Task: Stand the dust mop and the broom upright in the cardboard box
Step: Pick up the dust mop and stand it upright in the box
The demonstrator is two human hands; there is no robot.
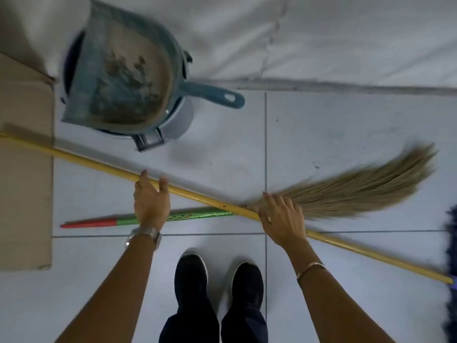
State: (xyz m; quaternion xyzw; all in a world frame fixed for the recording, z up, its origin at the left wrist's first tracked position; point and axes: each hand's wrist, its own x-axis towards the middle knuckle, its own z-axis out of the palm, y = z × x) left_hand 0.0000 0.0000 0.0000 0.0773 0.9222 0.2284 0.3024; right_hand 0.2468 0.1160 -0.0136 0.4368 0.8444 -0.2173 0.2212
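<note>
Right now your dust mop's yellow pole point(99, 165) runs slantwise across the tiled floor point(346, 120), from over the cardboard box point(24, 169) at the left edge down to the lower right, where its dark blue mop head point(451, 243) shows only as a blurred strip at the frame's border. Your left hand point(150, 196) is curled over the pole near its middle, fingers wrapped on top and thumb beside them. Your right hand point(282, 216) lies across the pole further along, fingers spread and bent over it, just where the pole crosses the broom; whether it has truly closed on the pole you cannot tell from this view.

Beneath the pole, the broom point(346, 191) lies flat on the floor, its straw bristles fanning out to the right and its green-wrapped, red-tipped handle point(123, 221) pointing left toward the box, passing under your left wrist. The box itself sits at the left border, with only a flat brown face visible.

Further off, a blue-grey dustpan point(123, 70) with dirt in it rests on a round bin point(180, 120). Your two dark shoes point(217, 280) stand at the bottom.
</note>
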